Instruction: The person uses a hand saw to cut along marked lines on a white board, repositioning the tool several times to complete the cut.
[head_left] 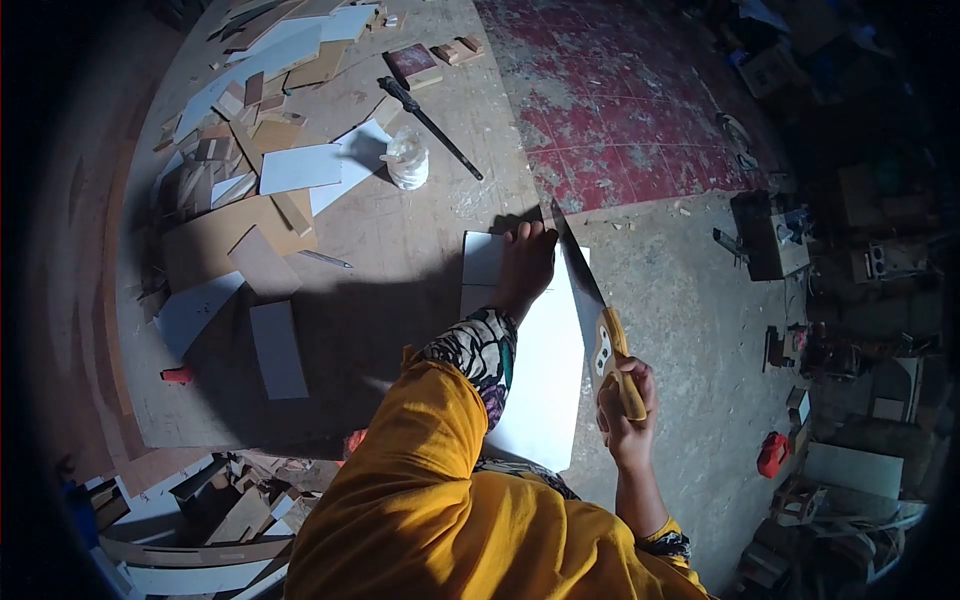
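Observation:
My right hand (628, 405) is wrapped around the wooden handle of a handsaw (578, 262). Its dark blade points away from me and lies along the right edge of a long white board (540, 390). Near the far end of that board is my left hand (525, 262), fingers bent down over the edge and closed on it. A thin line crosses the board to the left of this hand. My left forearm and yellow sleeve hide part of the board's left side. Where the saw teeth meet the board is hard to make out.
A wooden worktable (400, 260) carries a white glue pot (406, 162), a long black bar clamp (432, 128), a pencil (326, 259) and piled wood offcuts (225, 150). Beyond the table's right side lies concrete floor (670, 290), with a red object (772, 455) and clutter farther right.

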